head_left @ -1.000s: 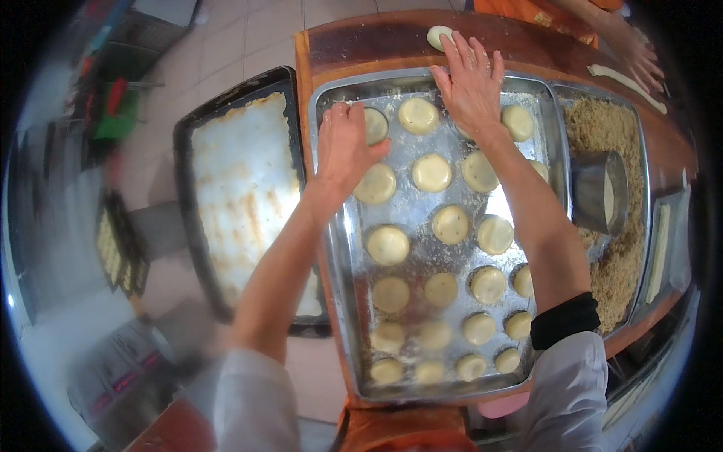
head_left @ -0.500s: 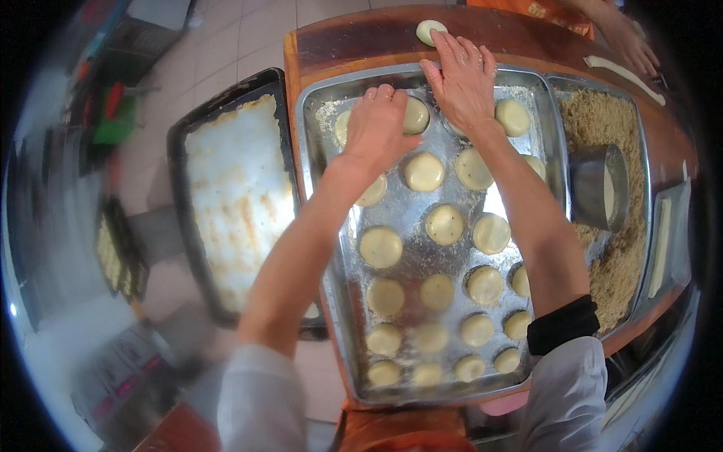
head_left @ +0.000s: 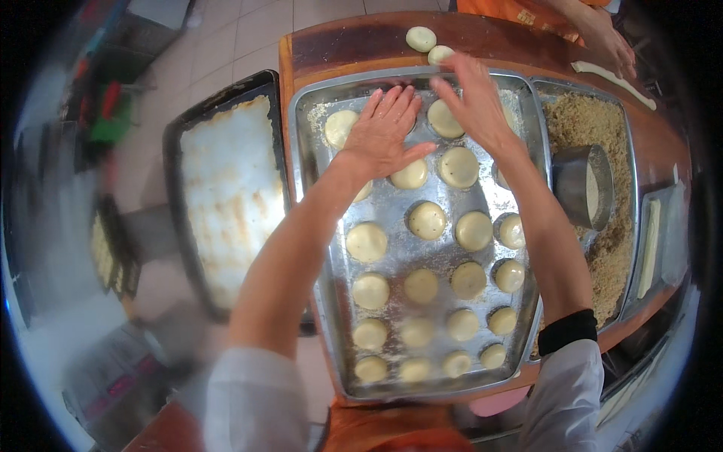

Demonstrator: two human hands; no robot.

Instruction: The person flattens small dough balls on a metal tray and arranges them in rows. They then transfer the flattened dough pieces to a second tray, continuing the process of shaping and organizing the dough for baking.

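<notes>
My left hand (head_left: 384, 132) lies flat with its fingers stretched out over the far part of a metal tray (head_left: 290, 143). It covers most of a dough round in the far row; another dough round (head_left: 409, 175) shows partly under its palm and thumb. My right hand (head_left: 478, 105) is held over the tray's far edge, thumb and fingers apart, with nothing visible in it. Close to its fingertips is a small pale dough ball (head_left: 439, 55) on the wooden table (head_left: 346, 45), touching or almost touching a second dough ball (head_left: 421, 39). Rows of flattened dough rounds (head_left: 459, 167) fill the tray.
To the right, a second tray holds brown crumbs (head_left: 595, 120) and a metal cylinder (head_left: 581, 184) on its side. A dark-rimmed baking tray (head_left: 233, 203) lies to the left. Across the table are another person's hand (head_left: 617, 53) and a dough strip (head_left: 614, 81).
My left hand has flattened from a curled shape, its fingers now spread. My right hand has drawn slightly back from the dough on the table, where two balls now show instead of one.
</notes>
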